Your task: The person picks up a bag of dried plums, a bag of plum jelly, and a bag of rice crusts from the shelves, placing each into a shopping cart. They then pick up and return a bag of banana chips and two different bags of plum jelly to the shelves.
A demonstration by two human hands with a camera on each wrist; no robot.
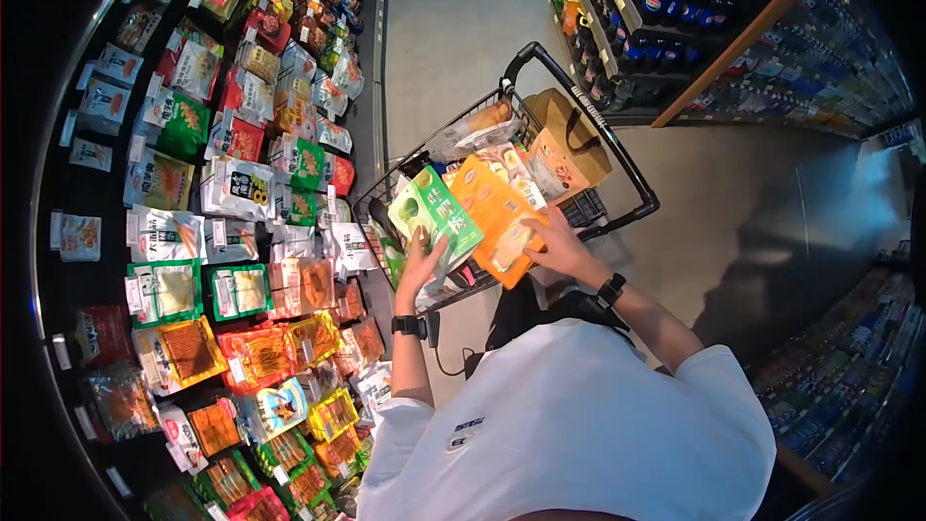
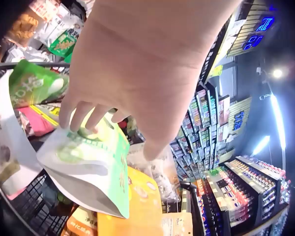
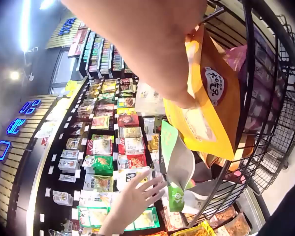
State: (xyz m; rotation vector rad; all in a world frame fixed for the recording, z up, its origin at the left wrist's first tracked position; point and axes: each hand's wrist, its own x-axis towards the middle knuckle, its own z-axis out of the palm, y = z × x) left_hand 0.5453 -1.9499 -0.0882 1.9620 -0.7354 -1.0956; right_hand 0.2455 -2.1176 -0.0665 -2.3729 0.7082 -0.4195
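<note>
My right hand (image 1: 562, 249) grips an orange snack pouch (image 1: 487, 203) by its edge, thumb on the printed face, over a shopping cart (image 1: 632, 219). To its left, a green-and-white pouch (image 1: 439, 210) with large white characters leans among the goods in the basket. My left hand (image 1: 417, 275) is at this pouch's lower left side, fingertips overlapping it in the head view. Seen from the right wrist, the left hand (image 3: 132, 199) has its fingers straight and spread beside the green pouch (image 3: 176, 196). The left wrist view shows the pouch's pale gusset (image 2: 96, 184) facing up.
Shelves of packaged snacks (image 1: 241, 188) line the left side, close to the cart. Inside the cart are a brown cardboard box (image 1: 584, 140) and several other packs. Bottled drinks (image 1: 666, 14) stand on a display ahead right, with grey floor (image 1: 453, 29) between.
</note>
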